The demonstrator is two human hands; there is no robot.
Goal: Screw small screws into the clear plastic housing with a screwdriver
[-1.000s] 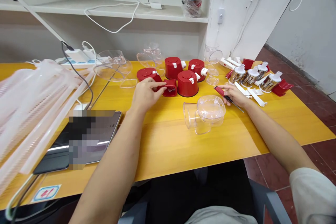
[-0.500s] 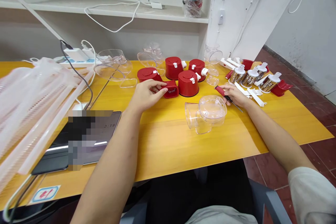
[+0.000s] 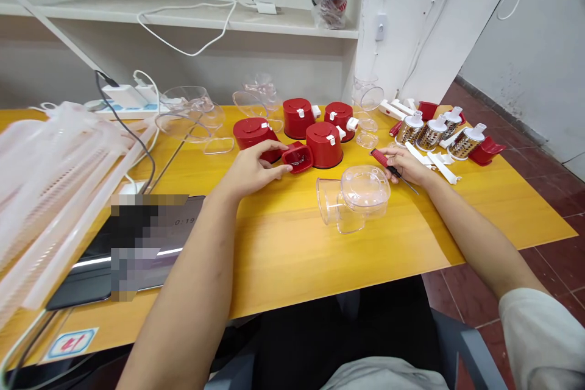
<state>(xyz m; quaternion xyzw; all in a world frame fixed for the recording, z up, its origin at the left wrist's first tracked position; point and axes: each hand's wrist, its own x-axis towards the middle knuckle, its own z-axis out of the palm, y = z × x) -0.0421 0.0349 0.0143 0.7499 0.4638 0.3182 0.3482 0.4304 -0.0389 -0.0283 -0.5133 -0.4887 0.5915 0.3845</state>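
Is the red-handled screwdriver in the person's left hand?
No, the red-handled screwdriver is in the right hand, while the left hand lies beside a small red part.

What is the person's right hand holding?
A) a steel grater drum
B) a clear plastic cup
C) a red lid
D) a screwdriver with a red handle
D. The right hand grips the small screwdriver by its red handle, and the thin metal shaft sticks out past the hand.
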